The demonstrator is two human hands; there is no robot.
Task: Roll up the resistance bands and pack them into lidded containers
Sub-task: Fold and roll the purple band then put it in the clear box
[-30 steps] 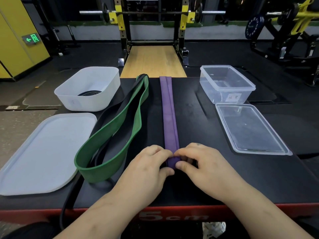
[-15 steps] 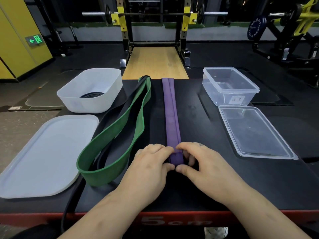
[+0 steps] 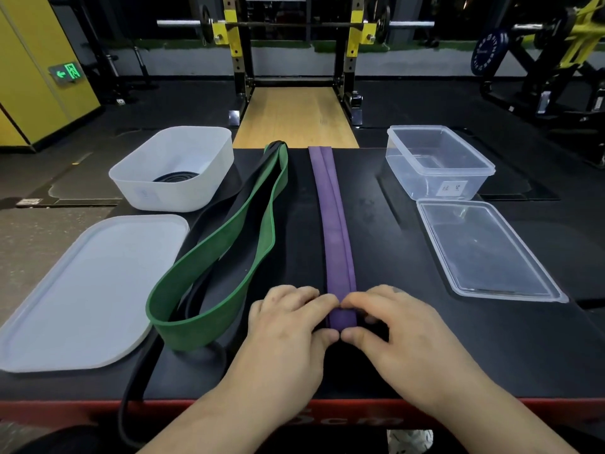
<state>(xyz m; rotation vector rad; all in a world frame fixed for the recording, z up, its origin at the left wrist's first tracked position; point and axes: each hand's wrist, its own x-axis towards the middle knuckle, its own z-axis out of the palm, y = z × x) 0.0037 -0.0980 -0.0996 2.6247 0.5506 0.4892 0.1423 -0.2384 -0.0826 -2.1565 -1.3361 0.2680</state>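
1. Two hands are working at the near edge of the table (image 3: 393, 224). The left hand (image 3: 288, 326) and right hand (image 3: 399, 329) are each pinching the near end of the one purple band (image 3: 334, 231), each grip curling closed on it between thumb and fingertips.
2. That band is lying flat down the table's middle, reaching the far edge.
3. One green band (image 3: 229, 244) is looping to its left, lying over one black band (image 3: 137, 388) that is trailing off the near edge.
4. One coiled black band (image 3: 175, 176) is sitting inside the white container (image 3: 170, 198).
5. Two containers are standing open, the white one far left and the clear container (image 3: 425, 188) far right.
6. Two lids are lying just in front of them, the white lid (image 3: 82, 290) and the clear lid (image 3: 484, 250).
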